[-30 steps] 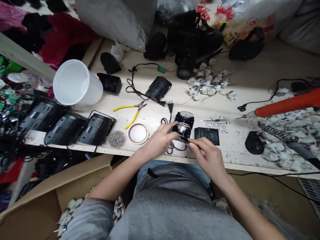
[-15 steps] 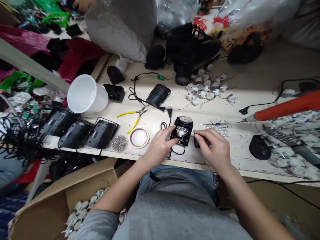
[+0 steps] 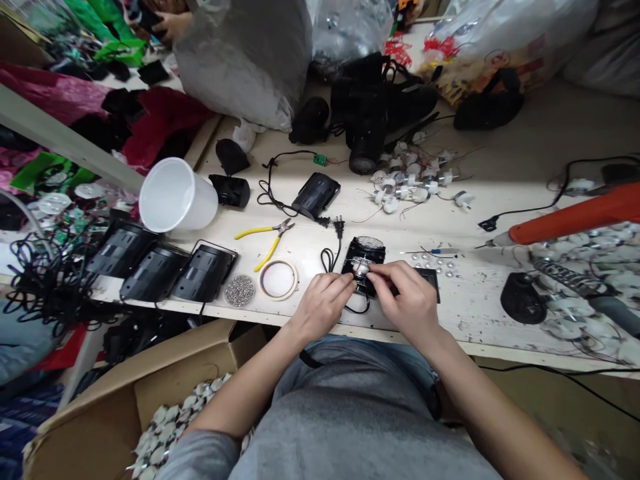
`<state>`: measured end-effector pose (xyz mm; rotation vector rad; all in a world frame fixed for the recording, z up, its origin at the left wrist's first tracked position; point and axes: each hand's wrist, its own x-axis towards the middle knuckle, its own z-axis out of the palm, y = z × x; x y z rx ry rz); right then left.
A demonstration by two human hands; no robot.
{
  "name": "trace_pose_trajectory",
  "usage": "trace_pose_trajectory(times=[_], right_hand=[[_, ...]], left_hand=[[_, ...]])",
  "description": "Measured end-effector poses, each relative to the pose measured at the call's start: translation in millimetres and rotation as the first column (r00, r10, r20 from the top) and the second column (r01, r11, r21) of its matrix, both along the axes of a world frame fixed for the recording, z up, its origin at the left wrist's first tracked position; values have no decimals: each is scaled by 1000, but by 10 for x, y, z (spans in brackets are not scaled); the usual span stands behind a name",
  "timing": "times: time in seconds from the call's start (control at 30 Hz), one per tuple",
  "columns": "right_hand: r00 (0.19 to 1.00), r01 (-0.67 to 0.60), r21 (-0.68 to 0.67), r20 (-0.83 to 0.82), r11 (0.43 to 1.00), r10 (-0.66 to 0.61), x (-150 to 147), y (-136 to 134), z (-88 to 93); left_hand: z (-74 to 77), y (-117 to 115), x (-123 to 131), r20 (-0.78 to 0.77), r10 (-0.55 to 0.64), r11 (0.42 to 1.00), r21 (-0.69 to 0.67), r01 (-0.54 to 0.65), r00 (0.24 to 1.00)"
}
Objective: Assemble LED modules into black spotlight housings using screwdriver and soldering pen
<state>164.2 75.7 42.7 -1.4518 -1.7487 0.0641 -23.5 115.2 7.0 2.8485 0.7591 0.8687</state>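
Note:
An opened black device [image 3: 367, 248] with a silvery motor part [image 3: 361, 266] and thin wires inside lies near the table's front edge. My left hand [image 3: 325, 300] rests at its lower left side, fingers close together against the housing; what they hold is hidden. From the right, my right hand [image 3: 407, 297] reaches over the housing, thumb and forefinger pinched at the motor part and its wires. Anything between those fingertips is too small to name. A black flat piece [image 3: 431, 280] lies partly behind my right hand. The device's cord and plug [image 3: 339, 227] lie beside it.
Yellow-handled pliers [image 3: 270, 241], a tape roll [image 3: 278, 279], a dish of screws [image 3: 239, 291] and black housings [image 3: 205, 272] lie left. A white bucket [image 3: 173, 197] stands behind. An orange-red tool [image 3: 575, 215] extends from the right. Another person's hand [image 3: 173, 27] shows at upper left.
My right hand has moved left, from beside the device onto its inside, uncovering more of the black flat piece. My left hand has drawn slightly down, its fingers closer together.

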Motion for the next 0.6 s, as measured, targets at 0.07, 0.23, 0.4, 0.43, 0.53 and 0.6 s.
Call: trace_pose_trajectory(times=[0.07, 0.23, 0.4, 0.43, 0.53, 0.6], right_hand=[[1000, -8, -21, 3, 1000, 8, -18, -7, -20], [999, -50, -97, -17, 994, 48, -22, -43, -20], [997, 69, -70, -19, 995, -70, 136, 166, 209], [994, 106, -74, -16, 992, -108, 163, 300, 263], [997, 79, -192, 4, 978, -79, 111, 898, 333], [997, 24, -302, 72, 953, -2, -54, 1365, 269]], left_hand=[[16, 11, -4, -53, -24, 1000, -2, 24, 998], [90, 66, 5, -222, -96, 995, -26, 92, 970], [28, 93, -4, -121, -123, 992, 13, 125, 985], [3, 91, -7, -92, -121, 992, 21, 123, 988], [-46, 75, -7, -46, -102, 993, 60, 105, 994], [-51, 63, -5, -49, -85, 993, 79, 89, 995]])
